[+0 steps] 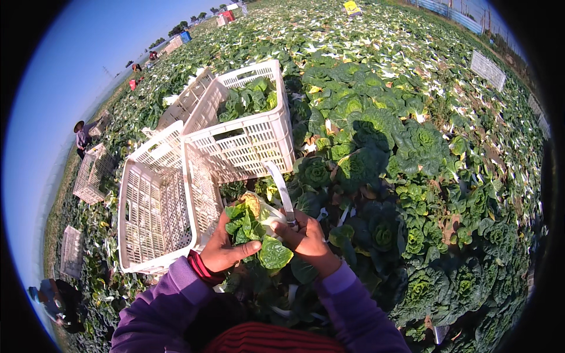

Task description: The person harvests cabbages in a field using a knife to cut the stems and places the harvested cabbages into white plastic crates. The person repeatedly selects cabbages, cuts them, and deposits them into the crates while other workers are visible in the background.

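A leafy green vegetable head (249,223) with white stalks and one yellowed, browned leaf is in my left hand (225,249), whose thumb lies across its leaves. My right hand (306,240) grips a knife by its handle, mostly hidden in the fingers. The long metal blade (281,187) points up and away, its tip bent to the left. My right thumb also presses against the white stalks (276,217) beside the blade. Just beyond my left hand stands a white plastic crate (194,240) with slatted walls. Behind it, another white crate (238,137) holds green leafy heads (251,99).
Rows of leafy heads (419,141) grow to the right, partly in my shadow. Cut white leaves (388,61) litter the ground farther off. More crates (92,174) stand at left, near a person in a hat (82,137). Another person (55,300) is at lower left.
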A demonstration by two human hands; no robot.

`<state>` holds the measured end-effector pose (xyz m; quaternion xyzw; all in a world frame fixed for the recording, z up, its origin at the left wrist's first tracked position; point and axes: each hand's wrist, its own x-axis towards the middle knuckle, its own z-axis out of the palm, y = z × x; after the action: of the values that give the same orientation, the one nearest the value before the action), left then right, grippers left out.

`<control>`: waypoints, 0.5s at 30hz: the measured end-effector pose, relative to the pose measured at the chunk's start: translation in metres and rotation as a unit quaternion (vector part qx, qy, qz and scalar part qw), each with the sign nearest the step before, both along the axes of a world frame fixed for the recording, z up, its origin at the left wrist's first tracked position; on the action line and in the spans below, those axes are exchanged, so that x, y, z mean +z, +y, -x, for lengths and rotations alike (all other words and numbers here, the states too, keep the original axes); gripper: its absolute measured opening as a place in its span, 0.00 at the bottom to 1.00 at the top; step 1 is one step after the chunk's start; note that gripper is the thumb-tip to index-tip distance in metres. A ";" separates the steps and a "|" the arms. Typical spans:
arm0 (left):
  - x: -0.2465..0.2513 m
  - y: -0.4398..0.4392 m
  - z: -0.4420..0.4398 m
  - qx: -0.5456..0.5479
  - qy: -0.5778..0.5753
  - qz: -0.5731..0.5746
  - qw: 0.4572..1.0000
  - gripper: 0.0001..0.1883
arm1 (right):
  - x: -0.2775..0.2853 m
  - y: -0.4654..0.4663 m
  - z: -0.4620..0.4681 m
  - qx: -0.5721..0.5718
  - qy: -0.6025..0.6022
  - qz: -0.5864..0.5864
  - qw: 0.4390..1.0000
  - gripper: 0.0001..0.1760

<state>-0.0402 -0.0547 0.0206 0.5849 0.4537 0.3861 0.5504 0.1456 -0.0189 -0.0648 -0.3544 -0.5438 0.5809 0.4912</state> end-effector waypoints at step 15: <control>-0.035 0.018 0.064 0.018 -0.183 0.055 0.981 0.22 | -0.013 0.015 0.002 -0.033 0.277 0.229 0.933 0.15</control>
<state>-0.1044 -0.0365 -0.0140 0.4654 0.3761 0.4707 0.6484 0.1439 -0.0036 -0.0775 -0.3004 -0.2265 0.7480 0.5468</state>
